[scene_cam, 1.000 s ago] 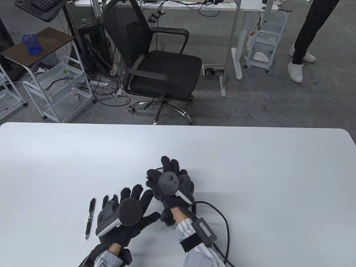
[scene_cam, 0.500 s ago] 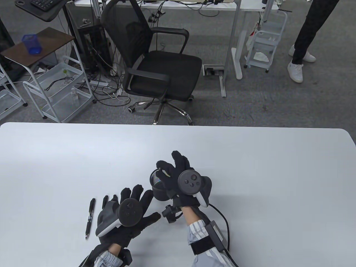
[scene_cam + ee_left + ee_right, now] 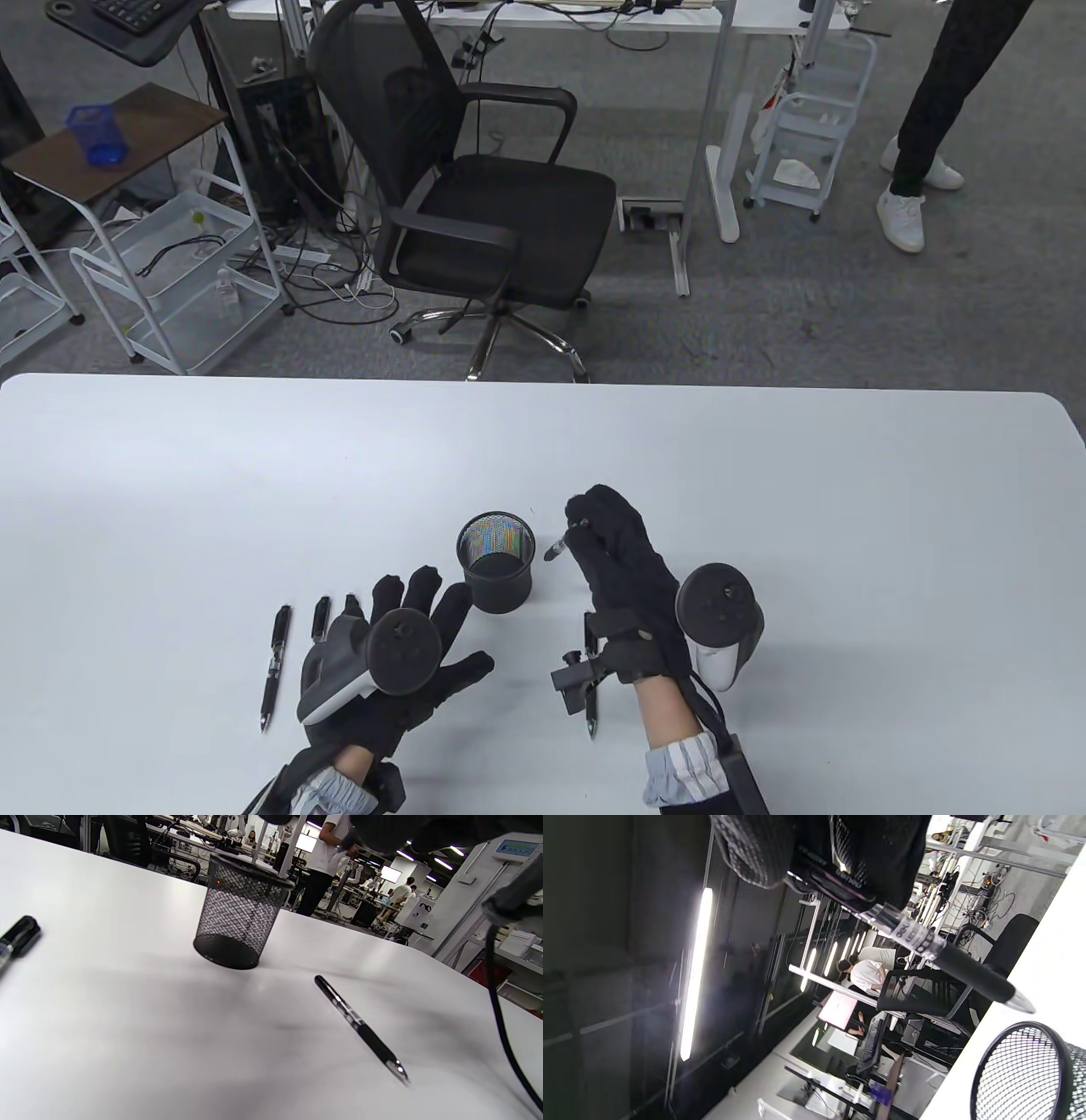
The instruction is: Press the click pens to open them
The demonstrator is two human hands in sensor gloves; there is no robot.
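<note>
My right hand (image 3: 587, 528) grips a black click pen (image 3: 557, 550) just right of the black mesh cup (image 3: 496, 562), its silver tip pointing at the cup's rim. The right wrist view shows this pen (image 3: 950, 959) in the gloved fingers above the cup (image 3: 1026, 1073). My left hand (image 3: 407, 598) rests flat on the table with its fingers spread, holding nothing. One pen (image 3: 275, 667) lies left of it; a second pen (image 3: 321, 618) lies beside its fingers. A third pen (image 3: 591, 718) lies below my right wrist and also shows in the left wrist view (image 3: 360, 1027).
The white table (image 3: 764, 509) has its far edge at mid-frame. A black office chair (image 3: 475, 187) stands behind it. The right glove's cable (image 3: 500, 1018) hangs at that hand's side. White carts and a person's legs (image 3: 925, 110) stand further back.
My right hand came off the mesh cup with a pen in its fingers, moved right and turned palm inward. The left hand barely moved.
</note>
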